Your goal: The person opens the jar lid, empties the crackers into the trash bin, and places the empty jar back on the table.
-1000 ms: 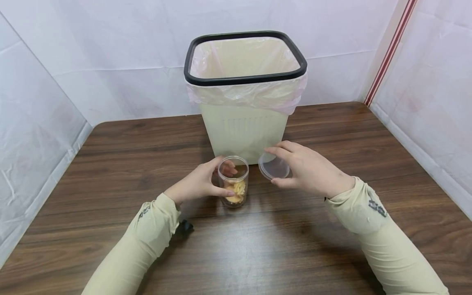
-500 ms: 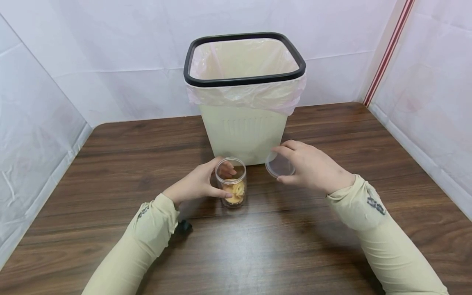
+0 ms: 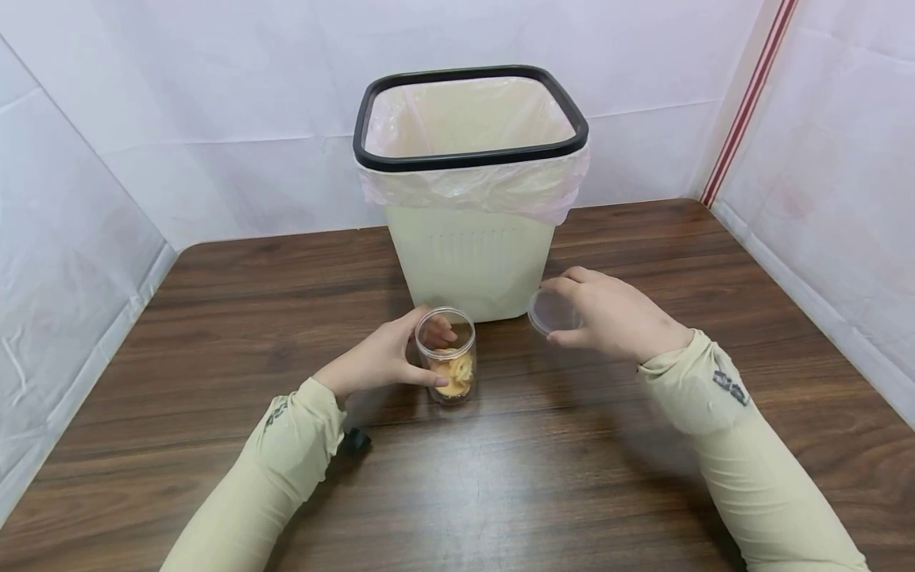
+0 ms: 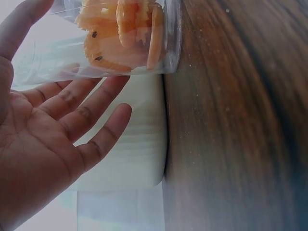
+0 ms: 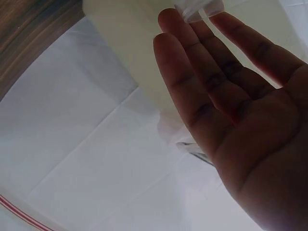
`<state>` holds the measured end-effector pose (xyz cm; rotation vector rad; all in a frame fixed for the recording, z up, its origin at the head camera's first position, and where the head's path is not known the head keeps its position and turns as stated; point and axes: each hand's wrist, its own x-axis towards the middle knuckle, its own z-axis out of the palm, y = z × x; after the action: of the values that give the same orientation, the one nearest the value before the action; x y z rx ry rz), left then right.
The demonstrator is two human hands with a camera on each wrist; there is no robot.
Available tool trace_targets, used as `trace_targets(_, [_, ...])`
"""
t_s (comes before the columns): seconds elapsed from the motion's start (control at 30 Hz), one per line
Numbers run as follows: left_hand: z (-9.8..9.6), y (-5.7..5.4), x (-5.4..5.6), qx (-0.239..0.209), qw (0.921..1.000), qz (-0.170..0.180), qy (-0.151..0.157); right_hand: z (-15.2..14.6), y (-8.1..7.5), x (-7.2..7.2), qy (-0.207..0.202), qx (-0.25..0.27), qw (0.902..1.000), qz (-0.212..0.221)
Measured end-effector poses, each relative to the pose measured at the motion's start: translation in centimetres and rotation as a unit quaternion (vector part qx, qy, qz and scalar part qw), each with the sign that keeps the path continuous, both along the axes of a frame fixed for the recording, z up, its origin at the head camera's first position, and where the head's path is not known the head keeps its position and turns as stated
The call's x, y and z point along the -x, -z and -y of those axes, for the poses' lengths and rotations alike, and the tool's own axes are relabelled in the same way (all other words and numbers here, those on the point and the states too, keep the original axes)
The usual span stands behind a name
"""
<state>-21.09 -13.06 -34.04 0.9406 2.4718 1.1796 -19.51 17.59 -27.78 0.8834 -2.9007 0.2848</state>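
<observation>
A clear plastic jar [image 3: 466, 334] stands upright on the table in front of the bin, its top open. Yellow-orange crisp-like snack pieces [image 3: 457, 372] lie in its lower part. My left hand [image 3: 380, 359] holds it from the left, thumb in front and fingers behind. In the left wrist view the snack pieces [image 4: 127, 29] show dark specks, and the little finger stands away from the jar wall. To the right, my right hand [image 3: 616, 316] holds a round clear lid [image 3: 552, 312] by its edge, apart from the jar. The right wrist view shows only part of that lid [image 5: 201, 10], at the fingertips.
Behind the jar stands a cream bin [image 3: 468, 262] with a black rim [image 3: 472, 163] and a thin pinkish liner [image 3: 565, 187] folded over it. White sheeting [image 3: 250, 95] encloses the brown wooden table [image 3: 236, 318] at the back and sides.
My right hand has carried the lid to the right, farther from the jar. The left hand keeps its hold on the jar, with only a slight shift in the view.
</observation>
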Motion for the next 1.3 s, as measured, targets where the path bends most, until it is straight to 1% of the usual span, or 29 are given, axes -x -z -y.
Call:
trace_targets(0.13, [0.0, 0.1, 0.1, 0.005, 1.0000, 0.001, 0.002, -0.5, 0.0, 0.4, 0.013, 0.005, 0.9999, 0.009])
trace_targets(0.3, [0.0, 0.2, 0.2, 0.010, 0.9999, 0.001, 0.000, -0.9, 0.2, 0.8, 0.037, -0.006, 0.9992, 0.016])
trace_targets(0.57, [0.0, 0.2, 0.1, 0.004, 1.0000, 0.005, 0.003, -1.3, 0.3, 1.2, 0.057, -0.013, 0.9980, 0.022])
trace_targets(0.8, [0.0, 0.2, 0.1, 0.000, 1.0000, 0.002, 0.003, -2.0, 0.7, 2.2, 0.087, -0.021, 0.9950, 0.043])
trace_targets(1.3, [-0.1, 0.3, 0.1, -0.002, 1.0000, -0.001, 0.004, -2.8, 1.8, 3.4, 0.112, -0.023, 0.9914, 0.063])
